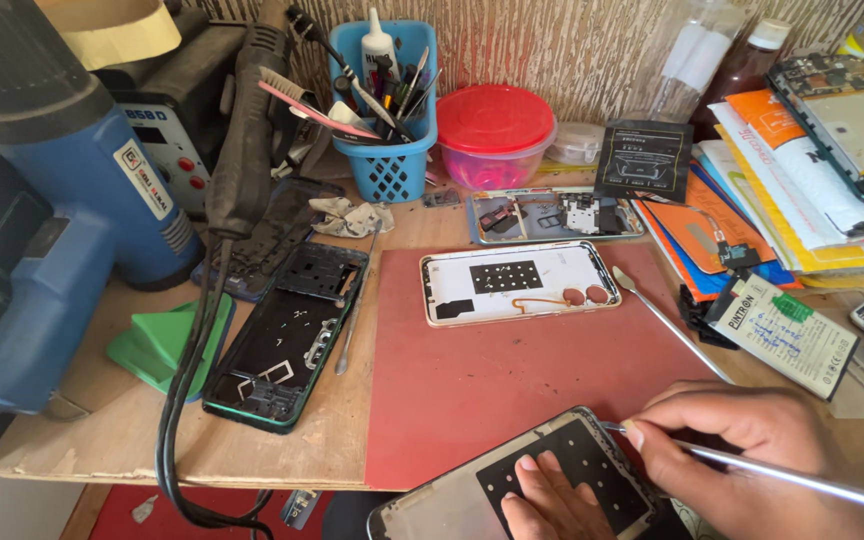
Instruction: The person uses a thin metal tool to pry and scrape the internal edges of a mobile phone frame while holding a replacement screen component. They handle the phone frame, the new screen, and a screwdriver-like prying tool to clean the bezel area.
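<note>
The left hand (552, 500) lay flat, fingers together, pressing on the black pad of an opened phone back (532, 485) at the near edge of the red work mat (512, 370). The right hand (752, 450) was closed in a pen grip on a thin metal pry tool (802, 478), whose tip met the right rim of that phone back just beside the left fingertips.

Judged from this, the step was prying or scraping along the rim. It is done well with the tool kept at a shallow angle, light pressure, and the flat hand holding the part steady so the tip cannot skid toward the fingers.

Packages and labels:
- A black square pouch (644, 160) with pale print leaned against the far wall, right of the red-lidded tub (495, 135).
- A white rectangular battery (784, 335) with black and green label print lay on the right, just off the mat.
- A stack of orange, white and yellow flat packets (782, 200) sat at far right, with a phone body on top.
- A blue heat gun (82, 200) at the left carried a small white sticker.
- A blue basket (397, 140) of tools stood far centre
</note>
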